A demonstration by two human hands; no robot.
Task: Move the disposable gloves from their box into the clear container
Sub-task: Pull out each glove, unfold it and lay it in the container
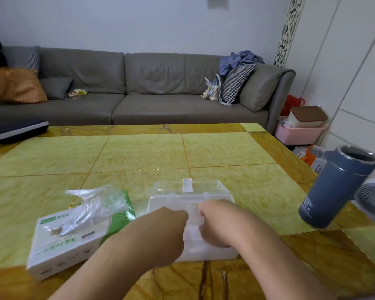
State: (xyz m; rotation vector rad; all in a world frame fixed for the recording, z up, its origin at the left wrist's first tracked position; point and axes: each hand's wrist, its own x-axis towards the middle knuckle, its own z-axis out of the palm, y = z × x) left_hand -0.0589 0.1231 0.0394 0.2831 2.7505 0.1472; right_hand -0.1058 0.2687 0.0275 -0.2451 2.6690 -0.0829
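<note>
We look down on a yellow-green stone-patterned table (139,152) with amber borders. Near its front edge sits the clear plastic container (188,191), rectangular, its hinged transparent lid raised at the far side, a small white clasp standing up at the lid's top edge.

Both of our hands are over the container's near half. The left hand (169,230) comes in from the lower left, fingers curled into a fist. The right hand (214,221) faces it from the right, fingers curled too. Between the two we see a pale, whitish translucent mass, blurred; both hands seem to pinch or press it. We cannot tell for certain what it is, nor exactly how each hand holds it.

Just left of the container lies the white and green cardboard glove box (74,234), flat on the table, one corner at the front edge. A crumpled bunch of clear thin plastic disposable gloves (95,204) spills out of its top opening and lies over the box.

To the right, well apart from the container, a grey-blue metal tumbler (338,187) stands open-mouthed near the table's right edge. A white fan (372,200) shows just beyond it. Behind the table runs a grey sofa (139,87) with cushions, and a pink plastic basket (299,133) stands on the floor at its right end.
</note>
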